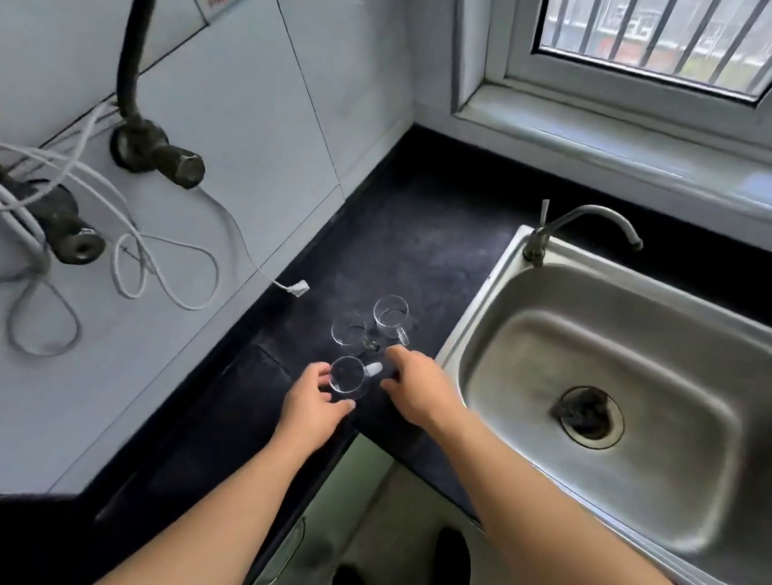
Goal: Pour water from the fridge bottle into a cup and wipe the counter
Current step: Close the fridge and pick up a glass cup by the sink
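Three clear glass cups with handles stand close together on the black counter. The nearest cup is by the counter's front edge, with my left hand curved around its left side, thumb and fingers touching the glass. My right hand reaches in from the right, fingers spread by this cup's handle; whether it touches the handle is unclear. A second cup and a third cup stand just behind. All three look empty. No bottle and no cloth are in view.
A steel sink with a tap lies right of the cups. Pipes, valves and a loose white cable hang on the tiled wall at left, the cable's plug dangling near the counter. A window stands behind.
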`<control>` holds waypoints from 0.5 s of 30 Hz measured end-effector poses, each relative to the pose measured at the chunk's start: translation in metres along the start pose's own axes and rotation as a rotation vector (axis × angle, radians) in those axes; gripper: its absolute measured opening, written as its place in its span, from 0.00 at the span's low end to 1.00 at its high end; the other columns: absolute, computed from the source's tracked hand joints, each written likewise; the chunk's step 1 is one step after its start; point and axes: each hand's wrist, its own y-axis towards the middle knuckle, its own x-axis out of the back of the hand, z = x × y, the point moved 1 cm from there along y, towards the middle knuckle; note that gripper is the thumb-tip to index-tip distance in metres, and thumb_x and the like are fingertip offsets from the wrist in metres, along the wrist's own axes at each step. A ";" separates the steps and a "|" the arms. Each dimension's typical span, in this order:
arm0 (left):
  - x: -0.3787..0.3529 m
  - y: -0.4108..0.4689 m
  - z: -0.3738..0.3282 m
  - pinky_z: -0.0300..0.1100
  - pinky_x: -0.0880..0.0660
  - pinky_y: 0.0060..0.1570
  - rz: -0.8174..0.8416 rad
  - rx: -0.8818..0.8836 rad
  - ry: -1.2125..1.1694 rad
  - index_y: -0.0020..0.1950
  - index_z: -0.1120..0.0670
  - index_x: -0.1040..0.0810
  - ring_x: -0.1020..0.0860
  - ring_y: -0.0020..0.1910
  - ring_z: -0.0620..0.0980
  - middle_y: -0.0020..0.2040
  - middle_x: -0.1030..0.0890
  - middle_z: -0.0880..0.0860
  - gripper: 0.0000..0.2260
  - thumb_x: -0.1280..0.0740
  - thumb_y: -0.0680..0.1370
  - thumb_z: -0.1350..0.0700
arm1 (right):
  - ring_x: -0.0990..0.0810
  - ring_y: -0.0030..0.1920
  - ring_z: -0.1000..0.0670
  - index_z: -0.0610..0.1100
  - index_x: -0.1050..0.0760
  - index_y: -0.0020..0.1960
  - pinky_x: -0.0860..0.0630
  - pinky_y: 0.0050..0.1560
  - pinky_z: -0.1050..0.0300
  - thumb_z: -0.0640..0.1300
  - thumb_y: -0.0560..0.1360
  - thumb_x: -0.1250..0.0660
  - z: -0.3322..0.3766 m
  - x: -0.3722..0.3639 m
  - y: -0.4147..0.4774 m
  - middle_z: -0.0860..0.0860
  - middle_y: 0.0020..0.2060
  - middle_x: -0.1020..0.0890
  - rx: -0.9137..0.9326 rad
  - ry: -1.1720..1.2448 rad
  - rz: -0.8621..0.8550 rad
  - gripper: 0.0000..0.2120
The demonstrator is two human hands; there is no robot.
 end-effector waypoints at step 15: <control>0.006 -0.021 0.011 0.44 0.21 0.54 -0.001 -0.044 -0.261 0.56 0.44 0.24 0.16 0.48 0.48 0.56 0.20 0.48 0.24 0.22 0.69 0.66 | 0.20 0.40 0.49 0.48 0.20 0.45 0.24 0.43 0.56 0.48 0.76 0.31 0.012 -0.015 -0.017 0.51 0.37 0.16 0.015 0.255 -0.094 0.04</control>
